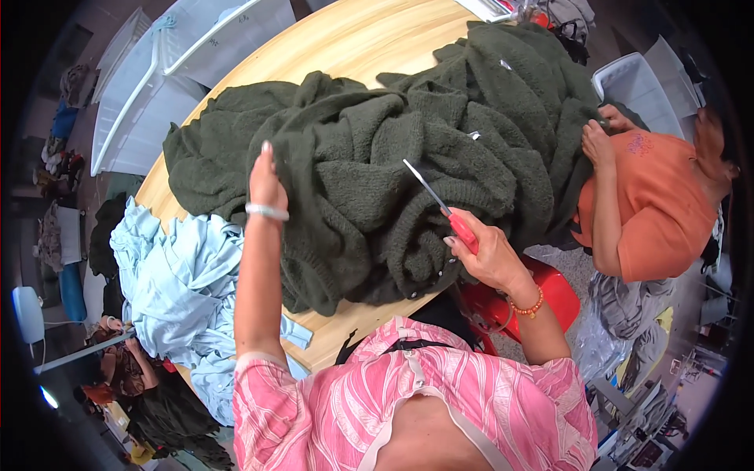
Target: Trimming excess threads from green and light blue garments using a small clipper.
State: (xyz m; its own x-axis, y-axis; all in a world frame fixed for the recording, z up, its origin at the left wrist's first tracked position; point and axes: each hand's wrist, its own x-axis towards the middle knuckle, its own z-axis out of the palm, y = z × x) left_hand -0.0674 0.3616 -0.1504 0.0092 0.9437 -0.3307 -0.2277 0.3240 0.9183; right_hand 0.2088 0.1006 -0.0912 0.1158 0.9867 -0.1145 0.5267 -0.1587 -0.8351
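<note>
Dark-green knit garments (353, 165) heap across the frame's upper middle, long axis left to upper right; the open left hand (268, 187) overlaps their left half, while the right hand (496, 257) grips red-handled scissors (463, 232), blades pointing up-left over the heap.

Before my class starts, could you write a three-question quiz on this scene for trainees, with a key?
1. Short answer: Which of the wearer's hands holds the red-handled cutting tool?
2. True or false: The light blue fabric lies left of the middle of the dark green knitwear.
3. Fill in the blank: The co-worker at the right wears an ____ top.

Key:
1. The right hand.
2. True.
3. Orange.
</note>
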